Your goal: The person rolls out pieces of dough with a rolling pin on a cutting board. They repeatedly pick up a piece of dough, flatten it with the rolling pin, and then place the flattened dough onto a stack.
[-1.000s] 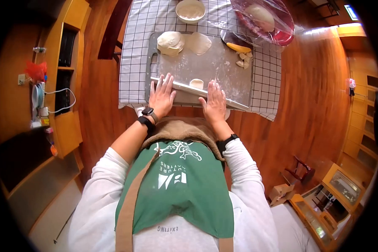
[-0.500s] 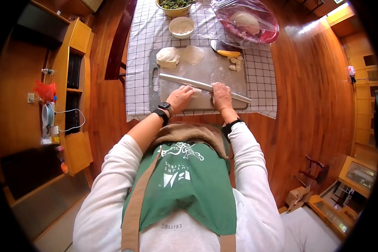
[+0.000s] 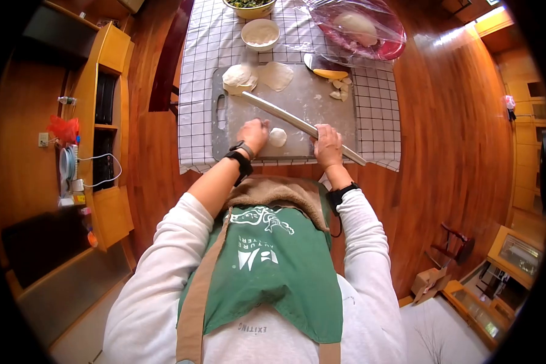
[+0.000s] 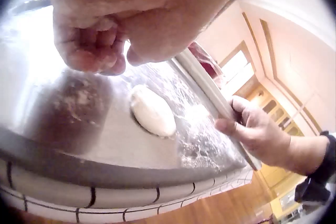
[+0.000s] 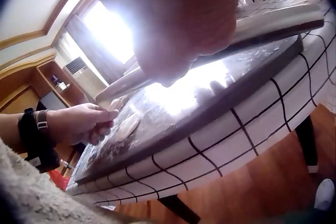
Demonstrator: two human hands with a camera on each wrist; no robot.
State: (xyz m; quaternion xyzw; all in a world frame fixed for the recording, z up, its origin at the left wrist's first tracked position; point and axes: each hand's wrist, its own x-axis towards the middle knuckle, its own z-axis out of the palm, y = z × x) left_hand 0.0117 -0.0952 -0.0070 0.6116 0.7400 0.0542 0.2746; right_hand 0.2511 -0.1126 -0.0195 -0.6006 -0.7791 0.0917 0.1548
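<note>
A small round piece of flattened dough point(image 3: 278, 137) lies near the front of the grey cutting board point(image 3: 297, 148). Just left of it is my left hand point(image 3: 253, 134), fingers curled in toward the palm; the left wrist view shows nothing between them. My right hand point(image 3: 329, 145) grips a long, thin rolling pin point(image 3: 279, 113) near its right end. The pin runs slantwise over the board, its near end past the front edge. At the board's back left sit a larger dough lump point(image 3: 239, 79) and a flat dough sheet point(image 3: 276, 76).
A yellow-handled knife point(image 3: 329, 74) and several small dough pieces point(image 3: 340, 91) lie at the board's back right. Behind stand a bowl of flour point(image 3: 261, 35), a bowl of chopped greens point(image 3: 249, 7) and a red basin point(image 3: 395, 45) under plastic wrap, with dough inside.
Both hands lay flat on the rolling pin; the left then went to the small dough and has now drawn off to its left. My right hand grips the pin, now slanted more steeply.
</note>
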